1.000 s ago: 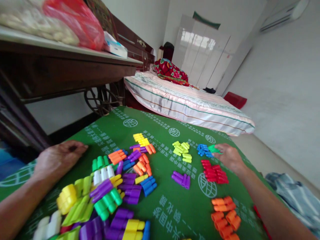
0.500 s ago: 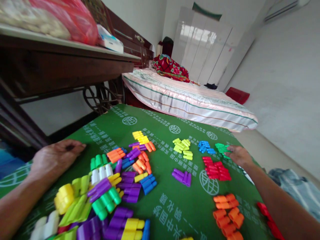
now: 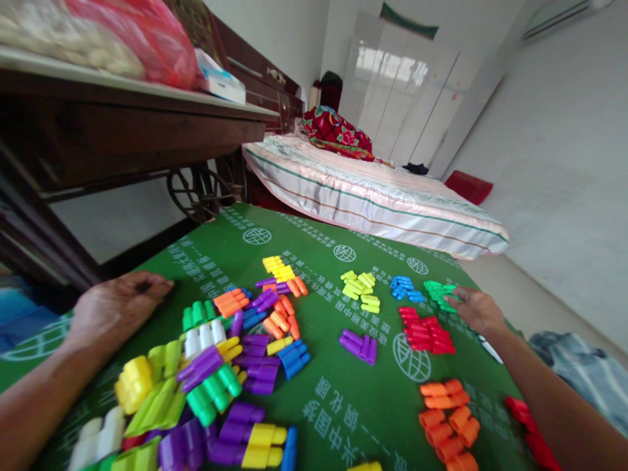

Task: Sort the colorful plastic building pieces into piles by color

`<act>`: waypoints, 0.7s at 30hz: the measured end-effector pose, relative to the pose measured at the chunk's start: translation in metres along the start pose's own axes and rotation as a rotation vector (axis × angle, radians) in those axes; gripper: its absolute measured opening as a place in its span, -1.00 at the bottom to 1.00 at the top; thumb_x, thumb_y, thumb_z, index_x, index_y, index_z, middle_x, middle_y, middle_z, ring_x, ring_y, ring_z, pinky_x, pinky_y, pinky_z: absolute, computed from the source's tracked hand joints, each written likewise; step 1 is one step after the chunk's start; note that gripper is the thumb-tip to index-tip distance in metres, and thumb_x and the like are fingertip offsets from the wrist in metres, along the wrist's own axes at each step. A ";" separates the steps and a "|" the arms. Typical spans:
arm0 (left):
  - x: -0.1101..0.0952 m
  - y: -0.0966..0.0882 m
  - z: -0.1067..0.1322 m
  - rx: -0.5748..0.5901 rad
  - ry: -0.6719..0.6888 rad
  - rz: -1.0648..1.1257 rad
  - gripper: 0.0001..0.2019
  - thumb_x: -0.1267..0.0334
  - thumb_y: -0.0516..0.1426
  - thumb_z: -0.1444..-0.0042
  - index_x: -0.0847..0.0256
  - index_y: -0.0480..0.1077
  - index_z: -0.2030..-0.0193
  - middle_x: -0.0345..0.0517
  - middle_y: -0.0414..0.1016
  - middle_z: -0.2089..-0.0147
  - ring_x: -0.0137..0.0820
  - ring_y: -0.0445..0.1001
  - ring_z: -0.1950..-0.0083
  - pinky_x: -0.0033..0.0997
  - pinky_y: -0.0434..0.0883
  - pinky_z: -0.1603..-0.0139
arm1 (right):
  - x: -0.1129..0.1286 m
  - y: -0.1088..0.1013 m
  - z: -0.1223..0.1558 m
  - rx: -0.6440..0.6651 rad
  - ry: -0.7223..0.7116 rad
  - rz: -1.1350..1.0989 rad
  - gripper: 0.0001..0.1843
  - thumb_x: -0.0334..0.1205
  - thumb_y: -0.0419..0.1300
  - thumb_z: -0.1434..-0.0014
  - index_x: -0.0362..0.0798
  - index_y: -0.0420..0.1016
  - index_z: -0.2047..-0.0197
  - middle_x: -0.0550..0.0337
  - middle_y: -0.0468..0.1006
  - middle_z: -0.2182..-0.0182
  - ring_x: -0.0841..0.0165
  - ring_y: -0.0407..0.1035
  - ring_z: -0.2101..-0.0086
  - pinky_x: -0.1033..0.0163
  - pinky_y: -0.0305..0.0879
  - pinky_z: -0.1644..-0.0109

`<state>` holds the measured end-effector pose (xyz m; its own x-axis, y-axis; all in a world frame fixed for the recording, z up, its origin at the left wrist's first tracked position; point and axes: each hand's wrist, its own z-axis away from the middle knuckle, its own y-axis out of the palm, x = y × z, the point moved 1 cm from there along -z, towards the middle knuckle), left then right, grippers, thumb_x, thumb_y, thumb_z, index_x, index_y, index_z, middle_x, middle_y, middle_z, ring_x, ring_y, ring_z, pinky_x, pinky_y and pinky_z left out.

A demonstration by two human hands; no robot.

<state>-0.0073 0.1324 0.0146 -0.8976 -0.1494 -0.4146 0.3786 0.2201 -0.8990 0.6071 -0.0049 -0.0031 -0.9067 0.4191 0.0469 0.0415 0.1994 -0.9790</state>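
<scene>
A green printed cloth (image 3: 314, 258) covers the table and carries plastic building pieces sorted by colour. My right hand (image 3: 475, 309) rests at the far right, its fingertips touching the green pieces (image 3: 438, 292); I cannot see whether it grips one. Beside them lie the blue pieces (image 3: 405, 288), the red pieces (image 3: 426, 330), lime-yellow pieces (image 3: 360, 288), a purple piece (image 3: 359, 346) and orange pieces (image 3: 445, 420). My left hand (image 3: 120, 306) lies knuckles up on the cloth at the left, fingers curled, next to a mixed pile of pieces (image 3: 210, 366).
A dark wooden table (image 3: 122, 124) with bags on top overhangs the left. A bed (image 3: 373, 196) with a striped cover stands behind the green table. A white wardrobe (image 3: 402, 98) is at the back. Checked cloth (image 3: 579, 373) lies low on the right.
My right hand has carried a green piece from beside the blue pieces to the right, where green pieces now lie in their own group. My left hand has stayed put.
</scene>
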 end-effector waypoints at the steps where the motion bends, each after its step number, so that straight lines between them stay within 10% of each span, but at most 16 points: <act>1: -0.001 -0.001 0.001 0.030 -0.029 -0.014 -0.60 -0.05 -0.02 0.06 0.15 0.46 0.27 -0.21 0.52 0.42 -0.35 0.42 0.42 -0.48 0.25 0.45 | 0.004 -0.003 0.002 -0.007 0.006 0.003 -0.67 -0.02 0.04 -0.15 -0.03 0.53 0.26 0.03 0.58 0.32 0.18 0.48 0.30 0.18 0.33 0.28; 7: -0.007 -0.007 0.003 0.058 -0.046 -0.110 -0.60 -0.04 -0.06 -0.02 0.14 0.45 0.22 -0.17 0.51 0.37 -0.33 0.43 0.36 -0.49 0.26 0.45 | 0.069 -0.034 0.056 -0.131 -0.193 -0.288 -0.76 -0.11 0.08 -0.12 0.00 0.53 0.28 0.10 0.57 0.29 0.25 0.46 0.31 0.19 0.35 0.19; 12: -0.003 -0.007 0.001 0.068 0.051 -0.125 -0.62 -0.01 -0.03 0.00 0.17 0.42 0.21 -0.13 0.50 0.34 -0.31 0.44 0.33 -0.50 0.27 0.43 | 0.150 -0.060 0.149 0.082 -0.452 -0.664 -0.76 -0.19 0.02 -0.20 0.03 0.50 0.36 0.24 0.50 0.45 0.39 0.39 0.43 0.34 0.29 0.35; 21: 0.001 -0.025 0.032 0.172 0.179 0.049 -0.67 0.05 0.00 0.05 0.24 0.41 0.29 -0.18 0.47 0.44 -0.35 0.42 0.37 -0.48 0.29 0.35 | 0.213 -0.041 0.244 0.083 -0.439 -0.967 -0.76 -0.23 0.07 -0.11 -0.03 0.42 0.55 0.32 0.35 0.65 0.48 0.25 0.60 0.42 0.11 0.53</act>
<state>-0.0100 0.0960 0.0321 -0.8969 0.0335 -0.4409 0.4421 0.0538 -0.8953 0.3095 -0.1402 -0.0010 -0.6120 -0.2446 0.7521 -0.7907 0.2088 -0.5755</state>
